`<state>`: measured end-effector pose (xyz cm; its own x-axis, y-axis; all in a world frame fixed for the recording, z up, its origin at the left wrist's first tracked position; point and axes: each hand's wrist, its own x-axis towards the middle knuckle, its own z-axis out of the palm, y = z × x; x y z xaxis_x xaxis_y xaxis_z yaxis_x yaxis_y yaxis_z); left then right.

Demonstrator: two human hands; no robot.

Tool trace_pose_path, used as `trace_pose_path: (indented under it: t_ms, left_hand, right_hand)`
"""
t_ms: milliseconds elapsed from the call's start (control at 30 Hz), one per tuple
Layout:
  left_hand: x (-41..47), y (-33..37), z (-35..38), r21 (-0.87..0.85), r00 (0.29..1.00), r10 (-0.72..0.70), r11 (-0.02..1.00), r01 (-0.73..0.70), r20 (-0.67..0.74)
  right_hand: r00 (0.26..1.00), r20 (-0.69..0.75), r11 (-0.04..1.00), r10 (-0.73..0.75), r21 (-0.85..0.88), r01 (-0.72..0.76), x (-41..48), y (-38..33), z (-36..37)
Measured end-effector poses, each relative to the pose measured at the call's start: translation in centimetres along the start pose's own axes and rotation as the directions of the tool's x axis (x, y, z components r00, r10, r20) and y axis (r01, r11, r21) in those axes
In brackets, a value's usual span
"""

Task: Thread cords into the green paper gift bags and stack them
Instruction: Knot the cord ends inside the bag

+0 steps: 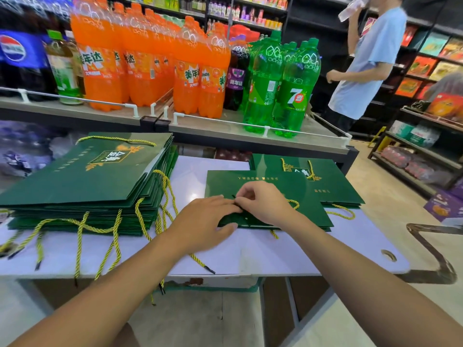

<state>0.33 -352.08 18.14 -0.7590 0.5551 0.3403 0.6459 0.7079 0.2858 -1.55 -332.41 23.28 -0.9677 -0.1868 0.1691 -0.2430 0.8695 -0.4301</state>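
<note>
1. The green bag (275, 186) lies flat on the table (275, 256), right of middle, toward the near edge.
2. My left hand (208, 216) presses it down, fingers fairly straight; my right hand (263, 204) pinches the black tip of the yellow cord (294, 203).
3. The paper looks light, stiff and glossy, so it is likely to slide. I'd pin it beside the holes.
4. The cord is limp, best held at its hard tip.

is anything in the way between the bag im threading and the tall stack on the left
Nothing solid. Only bare white table lies between the bag, under the left hand and right hand, and the tall stack. Yellow cords trail from the stack's edge into that gap and might snag.
</note>
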Motion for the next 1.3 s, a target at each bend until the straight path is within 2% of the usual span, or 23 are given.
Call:
trace_pose_path:
  t_ms: [133,333,467,800,1067,1233,1300]
  left_hand:
    - [0.0,0.0,-0.2,-0.001,0.996,-0.040,0.999,0.040,-0.074]
    - [0.1,-0.1,-0.1,-0.068,0.990,-0.073,0.996,0.065,-0.120]
    - [0.1,0.0,-0.2,-0.065,0.990,-0.081,0.995,0.074,-0.114]
    - [0.0,0.3,-0.4,-0.035,0.987,-0.139,0.990,0.137,-0.085]
    - [0.0,0.9,-1.2,-0.026,0.965,-0.252,0.968,0.251,-0.079]
    - [-0.1,0.7,-1.1,0.011,0.960,-0.259,0.965,0.262,-0.107]
    - [0.0,0.7,-1.0,0.036,0.961,-0.256,0.965,0.261,-0.107]
  right_hand:
    - [0.999,0.025,0.987,-0.025,0.157,0.021,-0.4,0.9,-1.8]
    - [0.973,0.162,0.986,-0.167,0.019,0.166,-1.0,1.7,-3.5]
    - [0.957,0.201,0.977,-0.208,0.004,0.212,-1.1,1.4,-3.4]
    - [0.954,0.249,0.986,-0.165,0.024,0.164,-0.6,0.7,-3.3]
    - [0.960,0.239,0.989,-0.146,0.014,0.147,-0.8,0.1,-4.5]
    - [0.916,0.250,0.937,-0.314,-0.073,0.341,-1.5,0.4,-4.5]
    - [0.913,0.254,0.921,-0.320,-0.144,0.363,-1.7,0.5,-4.4]
